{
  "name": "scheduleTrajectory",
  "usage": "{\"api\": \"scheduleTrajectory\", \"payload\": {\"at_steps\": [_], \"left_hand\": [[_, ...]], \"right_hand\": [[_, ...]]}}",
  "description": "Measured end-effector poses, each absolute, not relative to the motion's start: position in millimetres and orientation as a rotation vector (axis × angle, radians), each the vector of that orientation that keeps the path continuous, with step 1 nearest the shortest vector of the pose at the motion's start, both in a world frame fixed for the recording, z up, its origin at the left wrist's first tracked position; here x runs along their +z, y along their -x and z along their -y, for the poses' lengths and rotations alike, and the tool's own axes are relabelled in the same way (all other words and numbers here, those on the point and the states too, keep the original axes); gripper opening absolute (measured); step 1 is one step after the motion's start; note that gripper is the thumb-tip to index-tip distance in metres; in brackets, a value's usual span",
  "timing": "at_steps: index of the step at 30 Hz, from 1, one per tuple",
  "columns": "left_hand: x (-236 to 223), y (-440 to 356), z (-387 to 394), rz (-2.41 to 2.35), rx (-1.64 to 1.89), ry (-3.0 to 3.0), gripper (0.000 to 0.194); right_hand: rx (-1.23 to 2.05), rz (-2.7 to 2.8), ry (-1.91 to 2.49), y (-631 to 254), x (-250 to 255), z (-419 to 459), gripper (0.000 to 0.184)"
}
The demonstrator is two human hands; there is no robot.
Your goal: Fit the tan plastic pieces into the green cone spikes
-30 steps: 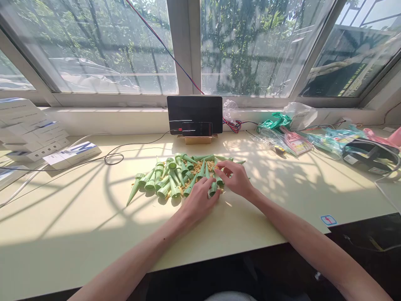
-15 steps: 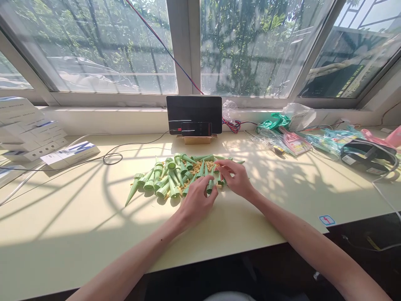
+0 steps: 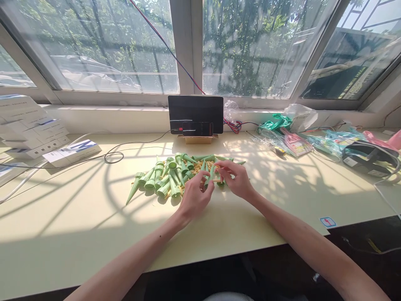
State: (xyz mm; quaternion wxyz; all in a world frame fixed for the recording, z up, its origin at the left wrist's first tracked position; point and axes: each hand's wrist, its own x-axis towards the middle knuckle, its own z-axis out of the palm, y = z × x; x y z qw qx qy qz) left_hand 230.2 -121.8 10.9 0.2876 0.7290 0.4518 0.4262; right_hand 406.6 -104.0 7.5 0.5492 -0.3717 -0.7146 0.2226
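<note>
Green plastic cone-shaped spikes (image 3: 156,177), pointed at one end and open at the wide end, lie in a loose heap on the table. Small tan pieces (image 3: 198,167) are scattered among them. My left hand (image 3: 196,194) curls its thumb and fingers around one green spike (image 3: 209,177) at the heap's right side. Close beside it, my right hand (image 3: 236,179) is closed in a pinch at the spike's upper end. A small yellow-tan piece (image 3: 216,168) shows at its fingertips, partly hidden by them.
Behind the heap a black tablet (image 3: 196,109) and a phone (image 3: 200,128) lean on a stand. White boxes (image 3: 28,125) are stacked at left, with a cable (image 3: 113,156) nearby. Plastic-wrapped items (image 3: 294,140) and a black device (image 3: 369,156) lie at right.
My left hand has drawn its fingers in around the green spike, which is lifted slightly. The right hand stays pinched in nearly the same place. The view has shifted a little.
</note>
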Motion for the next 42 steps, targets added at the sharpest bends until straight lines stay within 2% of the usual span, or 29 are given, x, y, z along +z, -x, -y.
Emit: {"api": "scheduleTrajectory", "payload": {"at_steps": [5, 11, 21, 42], "left_hand": [[8, -229, 117, -1.193, 1.190, -1.909, 0.021], [8, -226, 106, -1.136, 1.268, -1.538, 0.039], [11, -224, 105, -1.013, 1.237, -1.243, 0.044], [5, -229, 106, -0.975, 1.329, -1.404, 0.042]], "right_hand": [[0.525, 1.662, 0.897, -405, 8, 104, 0.022], [0.438, 1.505, 0.979, -407, 11, 103, 0.018], [0.292, 1.615, 0.960, -406, 8, 102, 0.016], [0.204, 1.722, 0.881, -403, 12, 105, 0.013]]}}
